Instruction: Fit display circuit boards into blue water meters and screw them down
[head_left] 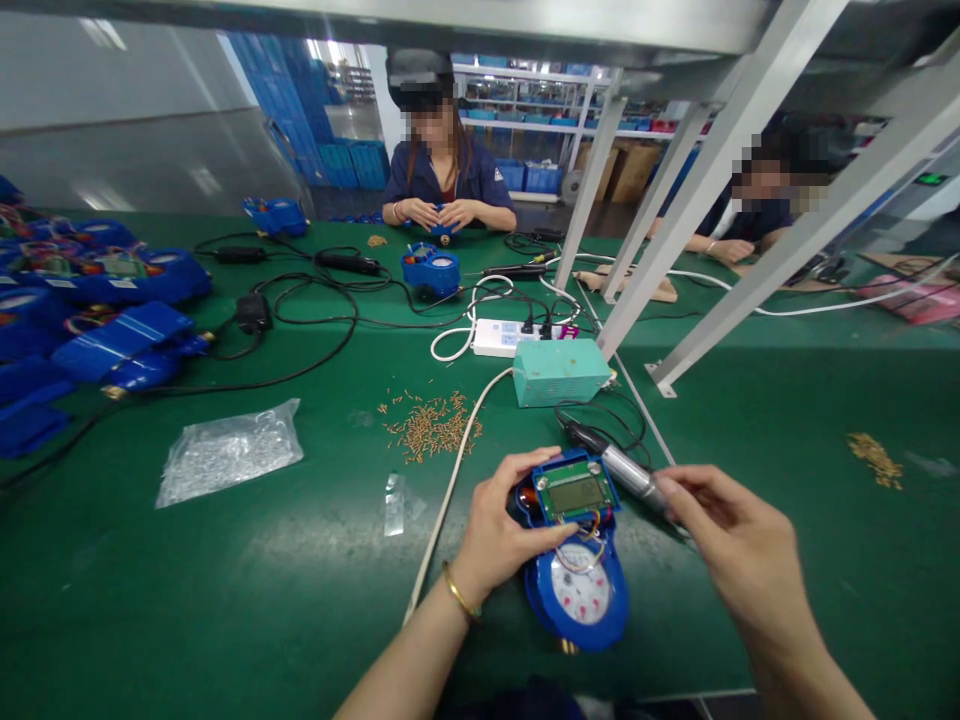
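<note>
My left hand point(502, 520) grips a blue water meter point(577, 590) from its left side, thumb across the open top. A green circuit board with an LCD screen point(576, 490) sits in the meter's blue frame, above the round white dial, with thin coloured wires running between them. My right hand point(724, 530) closes on a silver and black corded electric screwdriver point(626, 468), whose tip end is hidden by my fingers. The tool lies just right of the circuit board.
Loose brass pins point(431, 425) lie left of a teal box point(561, 372), with a plastic bag of small parts point(229, 455) further left. Blue meters point(97, 300) are heaped at far left. Cables, a power strip point(510, 337) and steel frame legs point(645, 220) cross the green bench; two co-workers point(442, 170) sit beyond.
</note>
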